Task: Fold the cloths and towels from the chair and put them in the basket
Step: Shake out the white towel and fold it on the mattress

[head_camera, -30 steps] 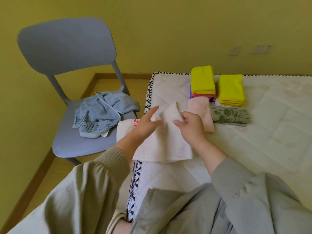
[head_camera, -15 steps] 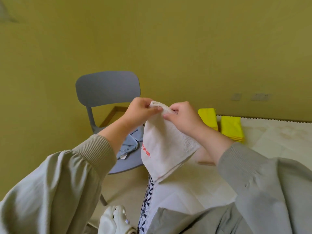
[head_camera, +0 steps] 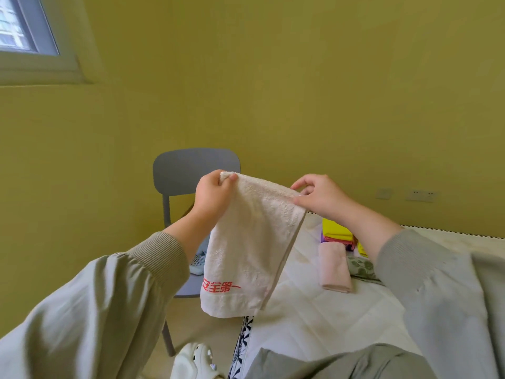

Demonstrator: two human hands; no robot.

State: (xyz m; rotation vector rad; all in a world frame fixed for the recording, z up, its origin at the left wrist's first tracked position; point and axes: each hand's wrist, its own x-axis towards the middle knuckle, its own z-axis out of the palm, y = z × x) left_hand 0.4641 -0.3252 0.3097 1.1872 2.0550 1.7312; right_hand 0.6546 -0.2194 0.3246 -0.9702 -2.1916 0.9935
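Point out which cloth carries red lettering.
The white towel, pinched by the left hand and right hand; the pink cloth and yellow cloth show none.

Folded cloths [head_camera: 334, 266] on quilted white mattress [head_camera: 314, 324]

A loose grey-green top is being worn, its left sleeve [head_camera: 95, 310] and right sleeve [head_camera: 426, 283] being finished with ribbed cuffs [head_camera: 161, 254] that sit short of the left hand [head_camera: 211, 195] and right hand [head_camera: 321, 196]. Matching trousers [head_camera: 341, 362] and a white clog [head_camera: 196, 361] with holes are being worn.
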